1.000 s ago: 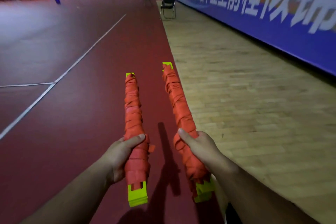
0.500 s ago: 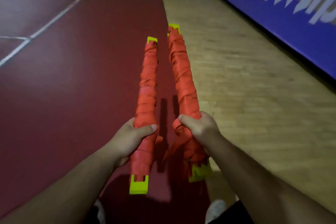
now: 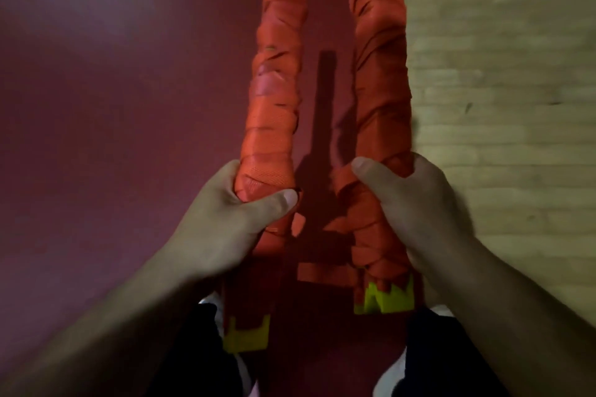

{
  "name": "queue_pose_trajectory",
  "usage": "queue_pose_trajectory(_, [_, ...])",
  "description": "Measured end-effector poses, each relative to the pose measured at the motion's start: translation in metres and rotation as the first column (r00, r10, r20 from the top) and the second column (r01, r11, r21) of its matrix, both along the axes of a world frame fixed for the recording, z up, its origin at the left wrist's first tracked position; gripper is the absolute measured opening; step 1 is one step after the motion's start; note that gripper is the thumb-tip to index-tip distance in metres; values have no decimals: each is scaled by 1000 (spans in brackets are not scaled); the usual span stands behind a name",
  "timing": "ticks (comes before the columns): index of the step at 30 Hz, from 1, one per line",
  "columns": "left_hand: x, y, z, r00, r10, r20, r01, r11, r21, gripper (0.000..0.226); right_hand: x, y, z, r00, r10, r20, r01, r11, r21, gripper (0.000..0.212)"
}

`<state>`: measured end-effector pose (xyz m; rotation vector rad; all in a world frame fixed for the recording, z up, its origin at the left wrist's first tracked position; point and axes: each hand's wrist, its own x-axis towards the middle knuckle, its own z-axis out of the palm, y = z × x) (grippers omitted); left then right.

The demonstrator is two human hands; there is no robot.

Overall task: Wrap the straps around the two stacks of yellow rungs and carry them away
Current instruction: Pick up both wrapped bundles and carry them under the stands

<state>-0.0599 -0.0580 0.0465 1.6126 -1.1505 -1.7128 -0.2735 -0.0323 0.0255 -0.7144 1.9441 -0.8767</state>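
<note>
head, left hand (image 3: 222,219), right hand (image 3: 409,200) gripping wrapped stacks (image 3: 274,126) (image 3: 380,100)

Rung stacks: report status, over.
Left grip holds left stack, right grip holds right stack. Both strap-wrapped, yellow ends showing, clear of floor. Path ahead out of view.

Indoor sports hall, by the floor: dark red court surface (image 3: 96,106) meets pale wooden strip flooring (image 3: 500,106) on the right
</note>
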Motion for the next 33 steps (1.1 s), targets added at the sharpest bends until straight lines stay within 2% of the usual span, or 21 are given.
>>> queue_pose_trajectory(4, [-11,-12,-19,999,49,11,-50,993,104,38,-1,-1,-17,1000,19,12,-19,997,68,43])
queue_pose_trajectory(7, [-26,-8,-20,1000,27,-14,-24,985,172,35,-2,7,-18,1000,27,17,-29,989,147,24])
queue_pose_trajectory(10, [-42,6,7,1000,29,-6,-27,968,251,40,-8,20,11,998,41,57,-55,965,256,22])
queue_pose_trajectory(13, [-56,16,41,998,47,-37,-34,956,292,39,-20,29,49,998,22,53,-37,955,294,21])
queue_pose_trajectory(15, [-64,22,74,997,65,-50,-44,938,343,39,-29,32,84,998,-12,56,-6,949,315,24])
queue_pose_trajectory(17, [-69,24,114,994,90,-61,-60,921,385,37,-35,30,125,997,-46,63,23,947,321,36])
queue_pose_trajectory(20, [-77,22,178,995,83,-64,-53,926,375,27,-44,25,190,996,-73,59,52,953,297,46])
queue_pose_trajectory(24, [-92,6,281,993,51,-110,-14,949,316,22,-60,14,292,988,-131,84,109,967,229,43])
queue_pose_trajectory(27, [-111,-12,352,983,-15,-183,62,966,252,33,-79,6,362,978,-165,127,144,977,160,36])
queue_pose_trajectory(30, [-147,-23,446,971,-34,-239,74,984,161,36,-115,0,451,975,-181,131,176,983,48,51])
queue_pose_trajectory(33, [-188,-31,527,954,-83,-288,102,993,53,36,-156,-7,531,971,-194,138,205,976,-75,43])
